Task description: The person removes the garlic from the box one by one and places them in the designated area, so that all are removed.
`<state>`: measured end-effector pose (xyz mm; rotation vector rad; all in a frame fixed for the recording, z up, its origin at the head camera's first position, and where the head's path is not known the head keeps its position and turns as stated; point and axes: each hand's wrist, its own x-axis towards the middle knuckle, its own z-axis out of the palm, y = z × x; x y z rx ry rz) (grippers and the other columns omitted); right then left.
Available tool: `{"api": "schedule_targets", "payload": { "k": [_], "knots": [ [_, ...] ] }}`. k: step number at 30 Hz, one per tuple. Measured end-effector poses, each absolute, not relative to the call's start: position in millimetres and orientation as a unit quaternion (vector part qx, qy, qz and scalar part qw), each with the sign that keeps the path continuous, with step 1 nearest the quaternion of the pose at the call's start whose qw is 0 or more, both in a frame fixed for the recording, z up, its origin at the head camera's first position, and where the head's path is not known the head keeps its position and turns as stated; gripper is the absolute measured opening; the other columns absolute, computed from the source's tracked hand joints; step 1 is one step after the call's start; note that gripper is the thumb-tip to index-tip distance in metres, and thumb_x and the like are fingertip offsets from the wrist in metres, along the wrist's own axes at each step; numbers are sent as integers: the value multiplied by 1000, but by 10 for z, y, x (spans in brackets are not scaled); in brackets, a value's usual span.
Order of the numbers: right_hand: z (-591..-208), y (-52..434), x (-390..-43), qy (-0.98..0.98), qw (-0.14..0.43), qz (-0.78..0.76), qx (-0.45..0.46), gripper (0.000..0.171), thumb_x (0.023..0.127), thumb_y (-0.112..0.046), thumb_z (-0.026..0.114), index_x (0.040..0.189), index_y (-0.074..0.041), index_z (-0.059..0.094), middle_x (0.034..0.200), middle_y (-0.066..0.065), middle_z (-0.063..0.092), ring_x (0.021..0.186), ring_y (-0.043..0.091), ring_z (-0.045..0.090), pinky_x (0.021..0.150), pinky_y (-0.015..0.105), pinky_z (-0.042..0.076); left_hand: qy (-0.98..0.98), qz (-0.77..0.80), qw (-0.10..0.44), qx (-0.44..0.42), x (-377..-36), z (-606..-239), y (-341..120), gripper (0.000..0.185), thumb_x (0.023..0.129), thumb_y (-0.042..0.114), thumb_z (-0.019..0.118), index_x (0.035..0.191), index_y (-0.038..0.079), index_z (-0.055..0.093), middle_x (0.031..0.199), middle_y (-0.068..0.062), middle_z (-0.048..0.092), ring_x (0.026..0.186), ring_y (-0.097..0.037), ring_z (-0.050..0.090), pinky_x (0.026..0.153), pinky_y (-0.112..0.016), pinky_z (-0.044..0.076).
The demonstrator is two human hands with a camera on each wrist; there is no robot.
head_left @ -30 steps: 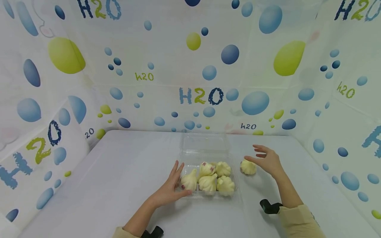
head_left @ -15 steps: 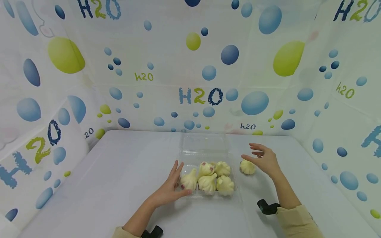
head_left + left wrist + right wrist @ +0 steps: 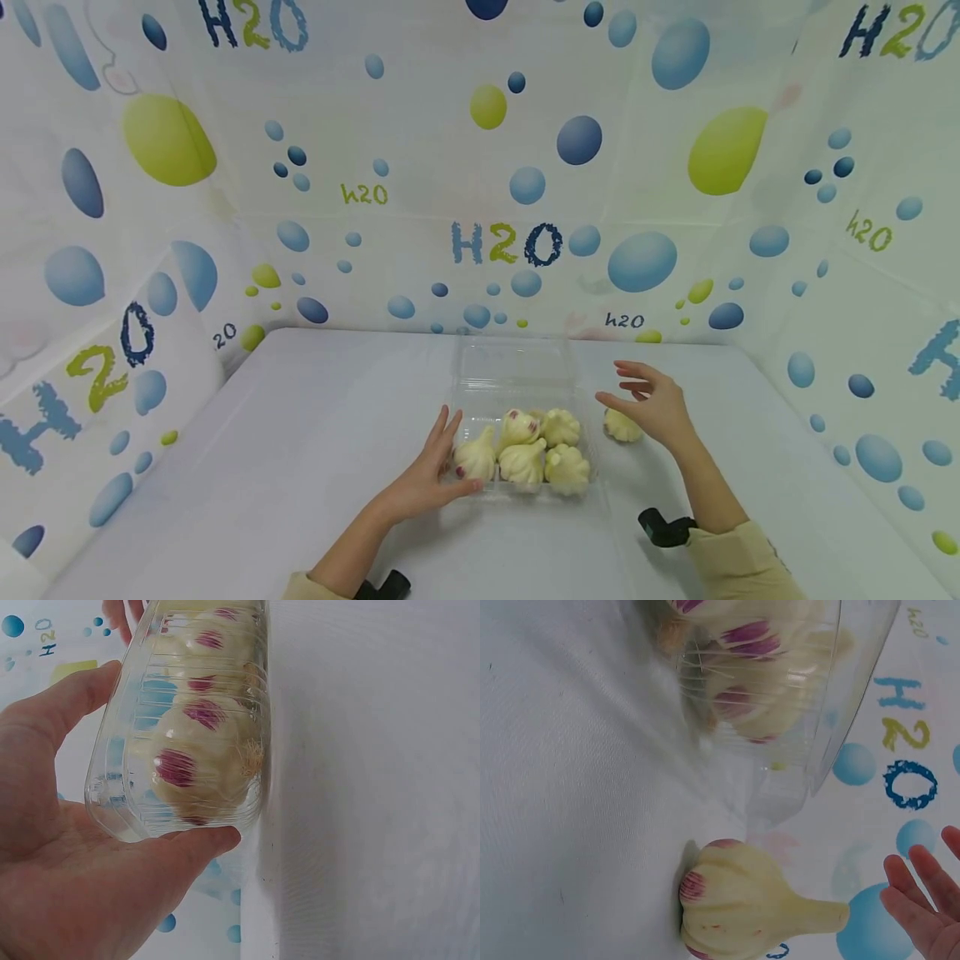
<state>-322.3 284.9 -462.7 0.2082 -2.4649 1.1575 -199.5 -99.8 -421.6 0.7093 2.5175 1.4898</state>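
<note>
From the head view, the left hand (image 3: 427, 479) is pressing straight fingers against the clear container (image 3: 522, 433) of garlic bulbs on the table (image 3: 300, 433); the right hand (image 3: 651, 406), fingers spread, is hovering over the loose garlic bulb (image 3: 617, 427). At the left wrist, thumb and fingers are cradling the container (image 3: 187, 727); at the right wrist, the bulb (image 3: 742, 911) is lying just beside the container (image 3: 780, 682), fingertips (image 3: 922, 892) apart from it.

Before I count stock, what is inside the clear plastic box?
Five garlic bulbs show inside the clear plastic box, lid open. Whether any lie underneath them cannot be seen. One more garlic bulb lies outside, right of it.
</note>
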Motion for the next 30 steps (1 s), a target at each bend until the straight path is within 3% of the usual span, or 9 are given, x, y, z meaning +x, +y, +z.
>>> {"api": "schedule_targets", "payload": {
  "k": [6,10,15,25,30],
  "knots": [
    [-4304,2585,-2945,-871,170,451,94,58,64,-35,72,117,-24,51,112,7,53,93,19,54,80,36,43,833,497,68,234,-1993,-4198,-1000,92,73,33,65,137,23,0,140,-9,-16,125,-35,9,90,-47,32],
    [-4046,2356,-2717,-874,159,451,88,55,65,-38,71,115,-26,52,110,4,54,93,18,54,80,35,44,834,496,68,232,-1989,-4195,-998,92,73,31,66,137,22,0,140,-9,-16,125,-35,8,90,-47,32],
    [-3665,2068,-2414,-863,123,479,101,60,62,-41,72,113,-15,53,110,10,53,97,29,52,84,43,40,833,498,68,234,-1984,-4199,-993,92,73,30,66,138,21,1,140,-10,-16,125,-36,8,89,-48,32],
    [-3612,1865,-2392,-856,104,491,127,57,62,-38,73,112,-18,54,110,5,54,98,26,52,85,38,41,830,500,66,239,-1995,-4211,-991,91,74,30,66,138,20,1,140,-11,-16,124,-37,8,89,-48,33],
    [-3452,1683,-2257,-849,97,500,143,52,65,-22,74,111,-10,54,110,12,54,98,32,51,85,43,39,829,501,64,238,-1996,-4214,-993,91,73,28,66,138,21,2,140,-10,-15,125,-37,7,88,-49,33]
  ]
}}
